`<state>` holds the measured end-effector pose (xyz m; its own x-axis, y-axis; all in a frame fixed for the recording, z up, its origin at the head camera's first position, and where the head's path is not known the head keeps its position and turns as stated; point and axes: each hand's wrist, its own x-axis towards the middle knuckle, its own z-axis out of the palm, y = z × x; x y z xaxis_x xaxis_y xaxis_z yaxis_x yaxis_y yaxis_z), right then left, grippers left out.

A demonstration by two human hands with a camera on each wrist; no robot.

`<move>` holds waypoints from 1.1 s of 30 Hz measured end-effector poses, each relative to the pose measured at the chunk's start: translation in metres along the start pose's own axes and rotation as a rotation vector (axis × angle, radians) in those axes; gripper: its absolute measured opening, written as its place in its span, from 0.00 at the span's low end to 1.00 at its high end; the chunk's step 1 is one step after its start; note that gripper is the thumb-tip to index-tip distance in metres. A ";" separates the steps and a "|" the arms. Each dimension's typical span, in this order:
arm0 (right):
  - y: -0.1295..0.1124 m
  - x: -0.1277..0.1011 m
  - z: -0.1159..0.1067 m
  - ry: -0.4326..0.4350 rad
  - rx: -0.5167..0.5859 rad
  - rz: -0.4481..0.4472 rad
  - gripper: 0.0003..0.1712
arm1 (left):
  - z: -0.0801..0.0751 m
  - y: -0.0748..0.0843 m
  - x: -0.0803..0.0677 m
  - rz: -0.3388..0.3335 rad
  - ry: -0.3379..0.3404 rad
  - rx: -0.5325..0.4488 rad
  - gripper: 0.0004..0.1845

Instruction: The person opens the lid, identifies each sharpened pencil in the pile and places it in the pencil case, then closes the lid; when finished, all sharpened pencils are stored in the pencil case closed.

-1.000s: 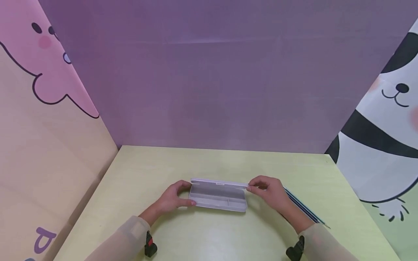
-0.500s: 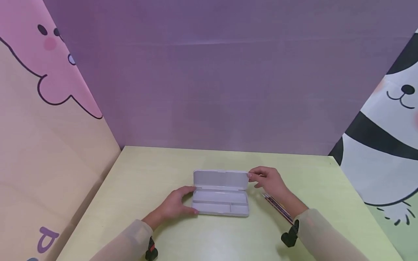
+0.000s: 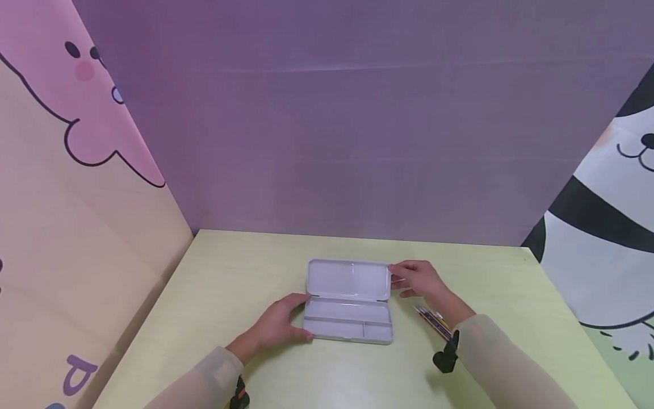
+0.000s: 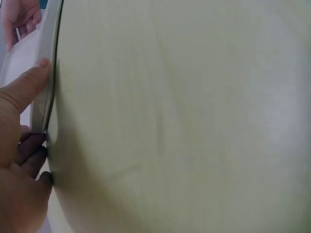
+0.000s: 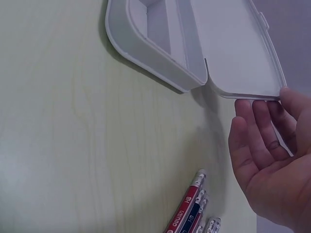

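Observation:
A white pencil case (image 3: 348, 328) lies on the table with its lid (image 3: 349, 279) swung back, the compartments inside bare. My left hand (image 3: 276, 325) grips the case's left end, thumb at the front corner and fingers toward the back; the left wrist view has the thumb against the front wall. At the lid's right edge my right hand (image 3: 420, 279) pinches the corner between thumb and fingers, and the right wrist view shows the lid (image 5: 233, 43) tilted above the table there. Several pencils (image 5: 187, 206) lie below the right hand, partly hidden by the forearm in the head view.
The pale wooden table (image 3: 245, 267) ends at a purple wall (image 3: 327, 142) behind. Printed panels flank it, a pink figure (image 3: 97, 108) on the left and a panda (image 3: 603, 255) on the right. Each wrist carries a black camera (image 3: 445, 357).
The lid has swung up and back from nearly over the case, my right hand moving away with it. My left hand has stayed on the case's left end.

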<state>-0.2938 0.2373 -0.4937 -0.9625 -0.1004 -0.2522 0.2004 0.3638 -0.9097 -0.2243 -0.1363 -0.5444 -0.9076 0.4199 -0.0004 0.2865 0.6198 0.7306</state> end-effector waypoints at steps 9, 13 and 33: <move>0.005 -0.001 -0.002 0.041 -0.004 0.056 0.24 | 0.006 0.004 0.005 -0.015 -0.021 0.004 0.53; 0.003 -0.007 -0.006 0.014 -0.031 0.011 0.24 | 0.007 0.004 0.005 -0.014 -0.016 0.012 0.53; 0.018 -0.082 -0.092 -0.015 -0.524 -0.339 0.17 | 0.004 0.007 -0.006 -0.047 0.017 0.062 0.54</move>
<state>-0.2285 0.3372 -0.4588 -0.9532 -0.3019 0.0140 -0.2362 0.7152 -0.6578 -0.2154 -0.1316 -0.5423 -0.9256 0.3778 -0.0216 0.2609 0.6786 0.6866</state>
